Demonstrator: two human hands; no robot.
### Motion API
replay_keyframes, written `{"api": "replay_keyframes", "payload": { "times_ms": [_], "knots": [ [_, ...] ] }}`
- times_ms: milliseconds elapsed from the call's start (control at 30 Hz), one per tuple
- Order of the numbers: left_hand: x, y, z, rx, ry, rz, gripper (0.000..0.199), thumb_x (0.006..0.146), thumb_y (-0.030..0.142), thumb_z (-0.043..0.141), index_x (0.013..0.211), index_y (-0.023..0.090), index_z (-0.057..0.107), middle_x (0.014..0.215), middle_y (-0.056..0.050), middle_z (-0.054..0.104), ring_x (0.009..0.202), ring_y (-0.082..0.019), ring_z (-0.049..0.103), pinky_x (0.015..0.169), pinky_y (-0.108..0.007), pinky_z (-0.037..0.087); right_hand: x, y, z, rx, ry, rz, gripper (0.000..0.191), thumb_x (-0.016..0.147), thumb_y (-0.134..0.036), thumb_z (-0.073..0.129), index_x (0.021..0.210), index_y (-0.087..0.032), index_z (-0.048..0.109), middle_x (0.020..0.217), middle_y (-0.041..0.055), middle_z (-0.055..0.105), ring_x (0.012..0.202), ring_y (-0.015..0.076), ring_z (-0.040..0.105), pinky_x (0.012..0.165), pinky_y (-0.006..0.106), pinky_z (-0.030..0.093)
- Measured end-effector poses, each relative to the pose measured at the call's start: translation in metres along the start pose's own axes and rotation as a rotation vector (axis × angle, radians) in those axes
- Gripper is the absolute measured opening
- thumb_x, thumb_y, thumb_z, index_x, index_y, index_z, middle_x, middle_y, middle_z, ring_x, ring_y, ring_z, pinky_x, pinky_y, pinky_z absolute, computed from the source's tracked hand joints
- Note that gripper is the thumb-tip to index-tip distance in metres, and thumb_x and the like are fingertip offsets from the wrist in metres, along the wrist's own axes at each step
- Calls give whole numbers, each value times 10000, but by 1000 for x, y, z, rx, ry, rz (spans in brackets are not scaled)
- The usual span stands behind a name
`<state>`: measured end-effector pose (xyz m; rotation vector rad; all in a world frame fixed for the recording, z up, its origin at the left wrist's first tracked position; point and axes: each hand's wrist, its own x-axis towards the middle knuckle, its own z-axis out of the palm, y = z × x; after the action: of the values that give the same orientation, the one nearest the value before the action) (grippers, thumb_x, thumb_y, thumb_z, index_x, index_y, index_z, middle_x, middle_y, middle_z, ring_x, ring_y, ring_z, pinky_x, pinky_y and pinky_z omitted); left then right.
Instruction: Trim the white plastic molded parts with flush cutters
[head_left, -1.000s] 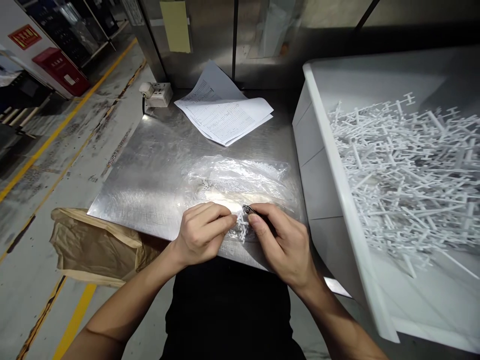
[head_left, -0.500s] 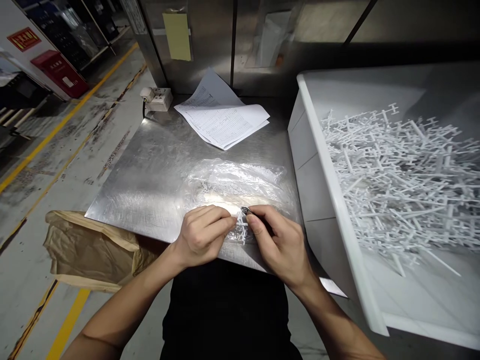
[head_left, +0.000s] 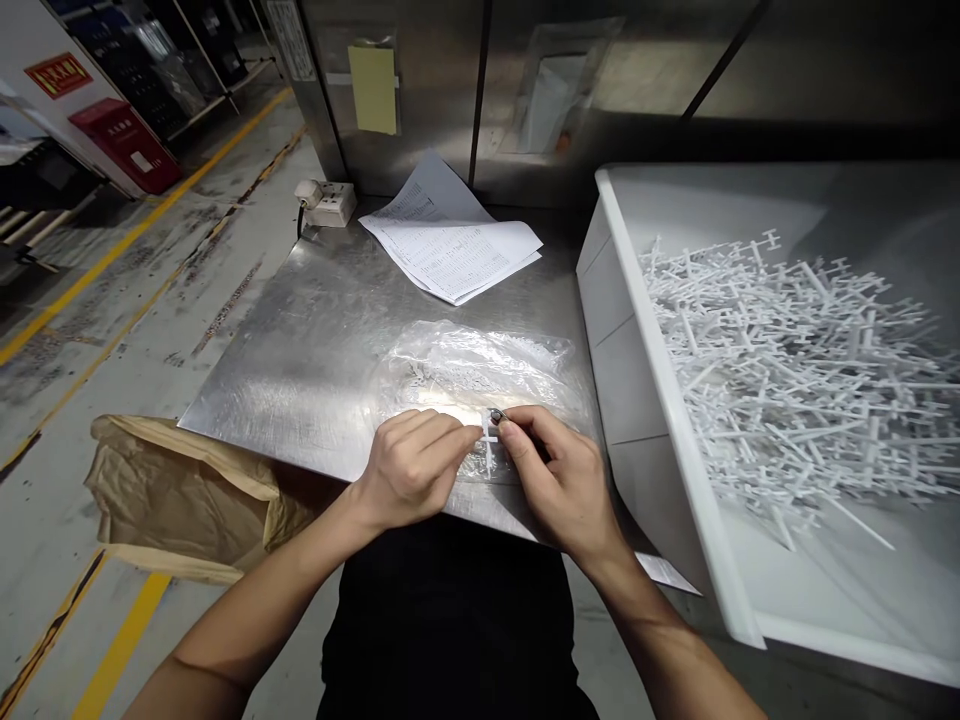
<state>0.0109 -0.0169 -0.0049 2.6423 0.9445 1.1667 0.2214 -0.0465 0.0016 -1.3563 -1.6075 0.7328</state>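
Note:
Between my hands is a small white branched plastic sprue (head_left: 489, 458), held over the clear plastic bag (head_left: 517, 352) on the metal table. My left hand (head_left: 414, 468) is closed, with thumb and fingers pinching the sprue's left side. A small dark metal tool (head_left: 496, 416) sits in the pinch of my right hand (head_left: 561, 478), its tip close against the top of the sprue. The fingers hide most of the tool, so its exact kind cannot be told. Small whitish bits lie in or under the bag.
A large white bin (head_left: 656, 390) piled with white plastic sprues (head_left: 795, 390) stands at the right. Printed sheets (head_left: 465, 260) and a power socket (head_left: 330, 204) are at the table's back. An open brown paper bag (head_left: 180, 500) sits lower left, beside the table edge (head_left: 255, 455).
The view has shifted slightly. My hands stay at nearly the same place, still pinching the sprue and the tool, and the sprue has turned a little more upright.

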Motion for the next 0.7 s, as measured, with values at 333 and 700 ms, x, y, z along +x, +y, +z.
{"api": "replay_keyframes", "payload": {
  "times_ms": [333,700],
  "knots": [
    [0,0,0,61,15,6,280,975,8,556,1110,176,734,926,-41,801,771,-173,733,662,-312,538,-5,-1,-2,-33,37,-111,98,1091,-302,634,1085,-250,717,896,10,768,740,193,706,704,340,541],
    [0,0,-1,59,-7,19,267,979,13,574,1143,172,712,948,-45,810,780,-167,735,671,-310,528,-5,-4,-3,12,7,-176,85,1098,-260,620,1092,-242,704,903,22,772,746,190,722,663,330,546]
  ]
}}
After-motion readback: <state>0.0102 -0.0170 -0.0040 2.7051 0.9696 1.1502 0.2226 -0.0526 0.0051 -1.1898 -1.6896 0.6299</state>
